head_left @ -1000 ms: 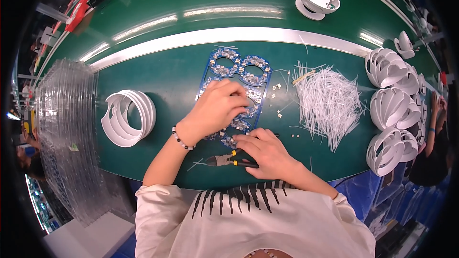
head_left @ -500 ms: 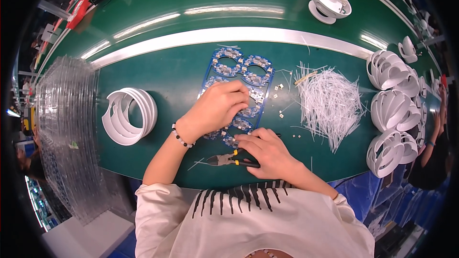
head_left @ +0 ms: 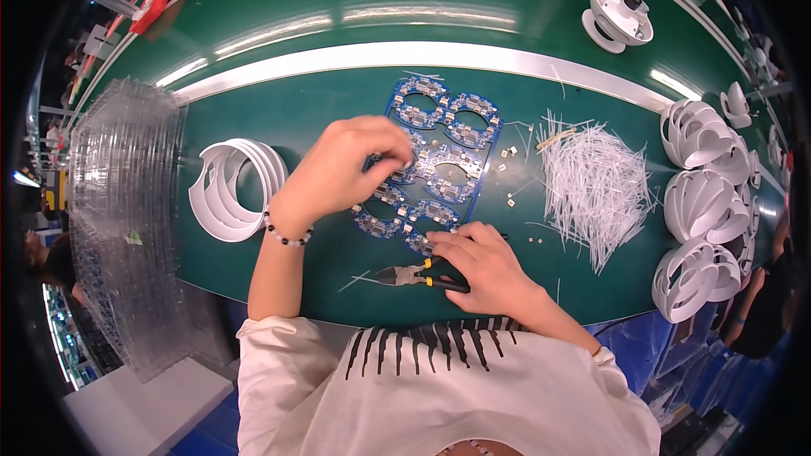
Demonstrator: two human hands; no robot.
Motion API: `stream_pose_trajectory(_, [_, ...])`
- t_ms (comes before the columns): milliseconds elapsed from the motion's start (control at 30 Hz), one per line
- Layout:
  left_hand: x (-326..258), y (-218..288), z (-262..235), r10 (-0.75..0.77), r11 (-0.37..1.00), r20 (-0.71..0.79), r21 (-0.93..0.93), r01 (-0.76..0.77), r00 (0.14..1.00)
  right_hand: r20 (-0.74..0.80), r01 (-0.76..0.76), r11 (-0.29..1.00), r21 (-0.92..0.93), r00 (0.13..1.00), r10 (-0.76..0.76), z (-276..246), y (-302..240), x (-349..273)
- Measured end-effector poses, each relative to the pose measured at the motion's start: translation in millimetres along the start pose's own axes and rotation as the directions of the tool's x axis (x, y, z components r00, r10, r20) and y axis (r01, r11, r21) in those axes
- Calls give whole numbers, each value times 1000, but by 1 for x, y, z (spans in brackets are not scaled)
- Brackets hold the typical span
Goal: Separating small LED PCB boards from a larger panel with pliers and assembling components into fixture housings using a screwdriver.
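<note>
Across the green worktop (head_left: pixel 338 101), a long white strip (head_left: pixel 422 55) is set, and light is reflected in streaks beyond it. Stacked clear trays (head_left: pixel 127 219) are placed at the left, near a ribbed white ring part (head_left: pixel 270 171); more white curved parts (head_left: pixel 701 131) are grouped toward the right edge, apparently so that the middle is left for the hands. Between these and the work, a heap of thin white strips (head_left: pixel 596 186) is piled, with small pale pieces (head_left: pixel 508 152) scattered just beside it.

The blue circuit panel (head_left: pixel 460 154) is laid flat near the centre. Its near edge is touched by the right hand (head_left: pixel 486 266), whose fingers are loosely extended, seemingly to steady it; the handles of the cutters (head_left: pixel 411 274) are partly covered by that hand, and their blades are pointed left. The left hand (head_left: pixel 342 160) is raised over the panel's left side, with thumb and fingers curled toward each other; whether anything is pinched cannot be told.

Ring-shaped boards (head_left: pixel 473 104) are joined in two columns, their open centres showing green, their faces densely speckled with silver and white.
</note>
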State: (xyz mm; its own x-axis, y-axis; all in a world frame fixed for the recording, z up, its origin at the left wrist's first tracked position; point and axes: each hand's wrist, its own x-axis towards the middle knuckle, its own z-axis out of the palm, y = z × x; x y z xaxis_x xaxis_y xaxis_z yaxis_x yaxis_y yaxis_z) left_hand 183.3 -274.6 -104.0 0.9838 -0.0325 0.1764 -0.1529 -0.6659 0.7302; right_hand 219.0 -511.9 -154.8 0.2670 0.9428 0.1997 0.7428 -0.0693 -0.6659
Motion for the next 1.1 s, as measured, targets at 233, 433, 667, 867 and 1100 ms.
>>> stream_pose_trajectory(233, [-33,-14,21,-109,986,205,-105,132,973,41,14,1000,3,999,-14,-3,-1,0])
stream_pose_trajectory(433, [-33,-8,23,-86,993,201,-59,100,976,15,25,1000,-2,1000,-25,-2,1,1])
stream_pose_trajectory(667, [-36,-10,29,15,1000,104,4,-15,995,11,25,1000,-3,1000,-25,-1,-1,2])
stream_pose_trajectory(867, [-35,-8,27,-66,987,148,-134,86,987,22,17,1000,-4,1000,-17,-2,-1,2])
stream_pose_trajectory(1100, [-34,-7,31,47,996,123,65,-55,991,-23,13,1000,0,1000,-13,1,-1,1])
